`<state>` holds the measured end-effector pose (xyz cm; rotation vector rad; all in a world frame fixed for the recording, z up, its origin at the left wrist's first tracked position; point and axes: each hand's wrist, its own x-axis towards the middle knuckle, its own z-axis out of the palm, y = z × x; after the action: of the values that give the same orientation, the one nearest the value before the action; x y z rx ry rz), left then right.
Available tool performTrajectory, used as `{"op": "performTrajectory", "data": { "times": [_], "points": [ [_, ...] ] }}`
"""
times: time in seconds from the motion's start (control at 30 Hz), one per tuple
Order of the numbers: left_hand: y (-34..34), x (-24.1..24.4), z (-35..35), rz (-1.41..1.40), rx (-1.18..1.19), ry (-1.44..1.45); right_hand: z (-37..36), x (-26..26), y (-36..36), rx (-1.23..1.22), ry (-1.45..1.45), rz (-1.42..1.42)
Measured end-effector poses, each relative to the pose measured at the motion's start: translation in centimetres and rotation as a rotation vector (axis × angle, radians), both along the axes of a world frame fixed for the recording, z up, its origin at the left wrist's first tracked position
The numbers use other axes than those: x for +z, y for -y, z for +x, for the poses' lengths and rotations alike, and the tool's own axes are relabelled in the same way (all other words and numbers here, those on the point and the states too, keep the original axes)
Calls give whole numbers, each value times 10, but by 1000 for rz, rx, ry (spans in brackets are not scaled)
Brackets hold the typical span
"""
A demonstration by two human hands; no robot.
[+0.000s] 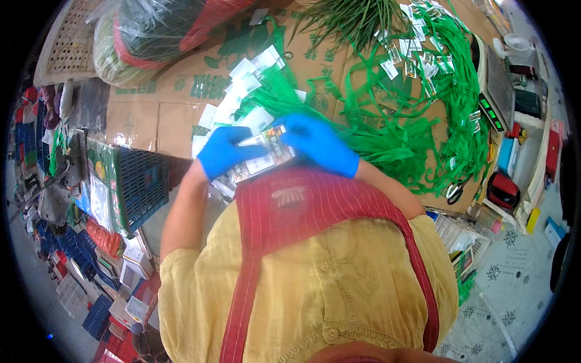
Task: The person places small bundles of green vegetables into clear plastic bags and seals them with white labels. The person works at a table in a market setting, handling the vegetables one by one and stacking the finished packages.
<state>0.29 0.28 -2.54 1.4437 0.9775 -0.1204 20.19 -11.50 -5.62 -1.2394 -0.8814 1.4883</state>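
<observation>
Close to the red striped apron (313,199), my blue-gloved left hand (222,152) holds several printed labels (261,163), its thumb lying across them. My right hand (324,145), gloved too, has its fingers at the upper right corner of the same labels. Whether it pinches one label or the green mesh behind is hidden. Just beyond both hands, green mesh net bags (277,90) lie in a fan, with white tags (245,84) on their far ends. A loose heap of green netting (395,140) spreads to the right of my right hand.
Flattened cardboard (181,109) covers the table. Long green stalks (354,20) and more tagged netting (422,54) lie at the back. A plastic-wrapped bundle (150,41) sits far left. At right are a digital scale (497,86) and scissors (454,193). A blue crate (143,186) stands left.
</observation>
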Motion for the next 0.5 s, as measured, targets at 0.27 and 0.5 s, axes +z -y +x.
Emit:
{"op": "performTrajectory", "data": {
  "times": [0.27, 0.5],
  "points": [
    [-25, 25, -42, 31, 131, 112, 25, 18, -5, -32, 292, -12],
    [-2, 31, 24, 193, -142, 113, 11, 28, -9, 175, 531, 170]
  ]
}}
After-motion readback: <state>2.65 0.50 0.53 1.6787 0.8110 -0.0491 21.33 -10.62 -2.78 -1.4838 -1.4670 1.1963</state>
